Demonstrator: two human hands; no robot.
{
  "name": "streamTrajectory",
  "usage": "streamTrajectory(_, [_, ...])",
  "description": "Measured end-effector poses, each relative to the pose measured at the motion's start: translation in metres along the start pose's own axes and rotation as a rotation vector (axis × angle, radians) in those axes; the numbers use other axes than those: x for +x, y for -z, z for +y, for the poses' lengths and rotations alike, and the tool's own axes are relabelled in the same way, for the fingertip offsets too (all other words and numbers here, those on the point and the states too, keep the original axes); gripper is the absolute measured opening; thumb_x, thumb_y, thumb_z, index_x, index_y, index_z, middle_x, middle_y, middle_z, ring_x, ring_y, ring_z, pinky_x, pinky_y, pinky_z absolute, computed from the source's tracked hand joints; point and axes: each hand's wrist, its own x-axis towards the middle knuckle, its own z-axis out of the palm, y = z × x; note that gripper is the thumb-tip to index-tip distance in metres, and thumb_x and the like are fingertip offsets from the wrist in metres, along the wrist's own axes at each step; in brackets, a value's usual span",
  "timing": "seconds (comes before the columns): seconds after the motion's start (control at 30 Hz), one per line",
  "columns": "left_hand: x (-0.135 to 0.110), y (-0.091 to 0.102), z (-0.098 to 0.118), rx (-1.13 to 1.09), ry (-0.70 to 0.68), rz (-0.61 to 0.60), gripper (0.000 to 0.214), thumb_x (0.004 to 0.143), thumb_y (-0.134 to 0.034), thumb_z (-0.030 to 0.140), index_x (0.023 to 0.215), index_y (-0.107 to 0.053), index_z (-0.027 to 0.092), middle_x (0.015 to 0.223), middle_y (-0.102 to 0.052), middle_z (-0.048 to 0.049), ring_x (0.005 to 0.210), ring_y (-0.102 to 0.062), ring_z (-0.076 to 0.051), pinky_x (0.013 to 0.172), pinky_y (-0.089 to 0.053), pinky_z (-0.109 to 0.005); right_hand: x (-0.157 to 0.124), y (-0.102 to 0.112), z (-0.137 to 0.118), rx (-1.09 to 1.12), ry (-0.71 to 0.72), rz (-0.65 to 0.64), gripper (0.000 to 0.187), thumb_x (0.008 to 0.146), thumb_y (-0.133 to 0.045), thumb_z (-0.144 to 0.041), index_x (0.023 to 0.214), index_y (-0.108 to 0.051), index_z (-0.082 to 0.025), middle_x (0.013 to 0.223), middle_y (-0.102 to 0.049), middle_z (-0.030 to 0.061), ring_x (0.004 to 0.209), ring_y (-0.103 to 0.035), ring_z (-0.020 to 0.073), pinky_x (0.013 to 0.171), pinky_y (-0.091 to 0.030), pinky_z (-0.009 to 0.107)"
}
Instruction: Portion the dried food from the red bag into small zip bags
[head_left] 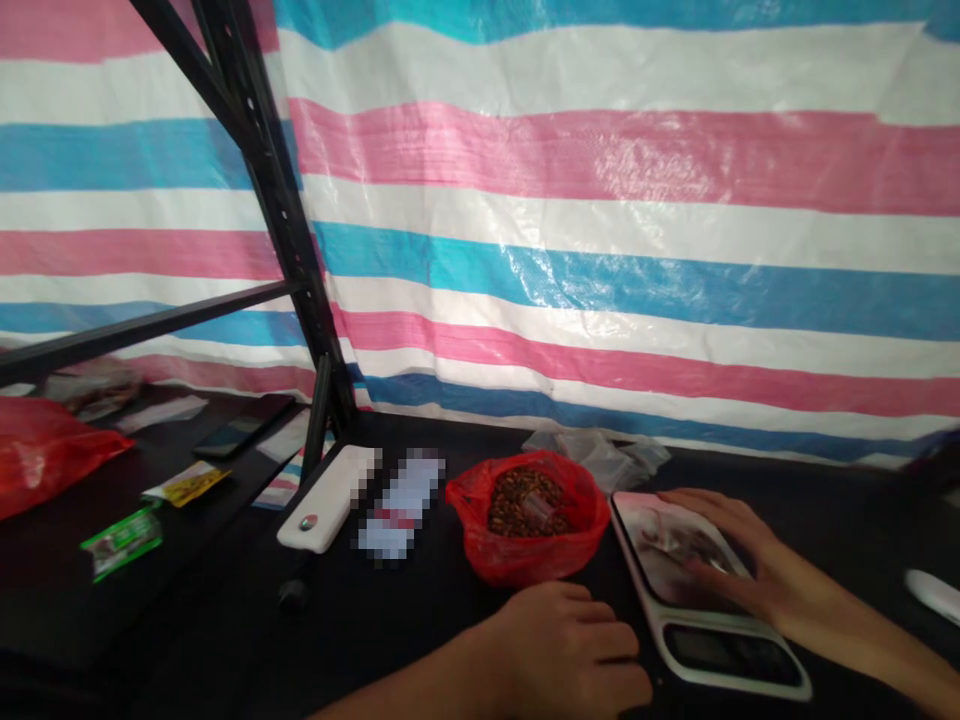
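My right hand (739, 550) lies over a flat digital scale (731, 655), its fingers along the far edge and its thumb apart from them across the plate. Between thumb and fingers, what looks like a small clear plastic bag (670, 537) sits on the shiny plate; blur and reflections hide its contents. My left hand (574, 650) is closed with fingers curled down near the front of the black table, and nothing shows in it. Just beyond it stands an open red plastic bag (517, 562) of small brown bean-like pieces (517, 500), with a small clear plastic piece (538, 510) on top.
Clear plastic bags (600, 455) lie behind the red bag. To the left are a white oblong device (330, 505), a pixelated item (401, 505), a green packet (124, 543) and a yellow packet (191, 485). A black metal frame (300, 280) stands before the striped sheet (600, 230). A white object (934, 595) lies far right.
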Motion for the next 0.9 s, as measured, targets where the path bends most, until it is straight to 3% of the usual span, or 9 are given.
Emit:
streamTrajectory(0.13, [0.001, -0.004, 0.000, -0.028, 0.018, -0.021, 0.007, 0.087, -0.062, 0.025, 0.082, -0.059, 0.020, 0.073, -0.062, 0.0029, 0.062, -0.058, -0.012, 0.052, -0.038, -0.027, -0.001, 0.006, 0.010, 0.065, -0.070, 0.092, 0.057, 0.077, -0.071, -0.060, 0.128, -0.065, -0.035, 0.137, -0.063, 0.0074, 0.128, -0.058, 0.0345, 0.110, -0.047, 0.052])
streamTrajectory(0.3, [-0.004, -0.012, -0.008, -0.051, 0.076, -0.010, 0.003, 0.082, -0.061, 0.024, 0.083, -0.061, 0.021, 0.069, -0.058, 0.0030, 0.061, -0.056, -0.013, 0.052, -0.037, -0.027, 0.007, -0.001, 0.031, 0.166, -0.192, 0.304, 0.051, 0.077, -0.067, -0.064, 0.116, -0.066, -0.033, 0.121, -0.070, 0.0060, 0.107, -0.068, 0.0319, 0.097, -0.056, 0.048])
streamTrajectory(0.43, [-0.005, -0.012, -0.009, -0.062, 0.068, -0.015, 0.004, 0.083, -0.062, 0.024, 0.084, -0.062, 0.021, 0.070, -0.059, 0.0027, 0.062, -0.056, -0.014, 0.054, -0.040, -0.027, 0.003, -0.013, 0.041, 0.100, -0.157, 0.428, 0.044, 0.075, -0.067, -0.061, 0.107, -0.068, -0.030, 0.113, -0.070, 0.0067, 0.111, -0.064, 0.0342, 0.103, -0.051, 0.055])
streamTrajectory(0.63, [-0.007, -0.011, -0.011, -0.047, 0.070, -0.002, 0.005, 0.085, -0.060, 0.024, 0.085, -0.062, 0.020, 0.070, -0.058, 0.0022, 0.061, -0.054, -0.014, 0.054, -0.040, -0.028, 0.000, -0.013, 0.034, 0.029, -0.103, 0.456, 0.041, 0.083, -0.060, -0.064, 0.102, -0.069, -0.030, 0.108, -0.071, 0.0074, 0.108, -0.065, 0.0338, 0.102, -0.050, 0.056])
streamTrajectory(0.9, [-0.007, -0.010, -0.009, -0.026, 0.064, 0.163, 0.004, 0.077, -0.060, 0.016, 0.077, -0.060, 0.020, 0.066, -0.057, 0.0027, 0.057, -0.053, -0.013, 0.050, -0.036, -0.028, -0.004, -0.010, 0.024, -0.076, -0.015, 0.431, 0.050, 0.087, -0.054, -0.071, 0.103, -0.072, -0.027, 0.104, -0.072, 0.0089, 0.105, -0.065, 0.0329, 0.094, -0.052, 0.052])
